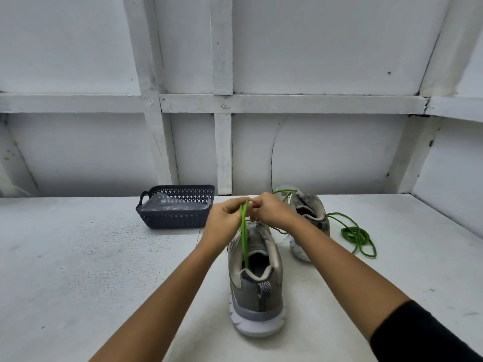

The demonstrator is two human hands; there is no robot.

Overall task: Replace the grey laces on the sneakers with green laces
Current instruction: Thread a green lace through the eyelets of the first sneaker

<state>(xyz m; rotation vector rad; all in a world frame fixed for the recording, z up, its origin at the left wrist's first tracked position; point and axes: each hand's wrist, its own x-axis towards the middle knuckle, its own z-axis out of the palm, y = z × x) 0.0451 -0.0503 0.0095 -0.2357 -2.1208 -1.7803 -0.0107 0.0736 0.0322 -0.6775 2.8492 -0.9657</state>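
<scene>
On the bench [78,270] the near sneaker [257,291] stands with its heel toward the person. Above its tongue the left hand [222,223] and right hand [273,211] meet, fingers curled and pinching a green lace [244,239] that runs down into the shoe's opening. The other sneaker [309,205] sits at 1 o'clock with a second lace [356,237] coiled beside it, and a basket [175,218] sits at 10 o'clock.

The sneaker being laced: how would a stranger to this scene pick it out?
On the white table, right of the dark blue perforated plastic basket, stand two grey-and-beige sneakers. It is the nearer sneaker, heel toward the camera. Unlike the farther sneaker beside a coiled green lace, its taut green lace strands are pinched above it by the left hand and right hand.
</scene>
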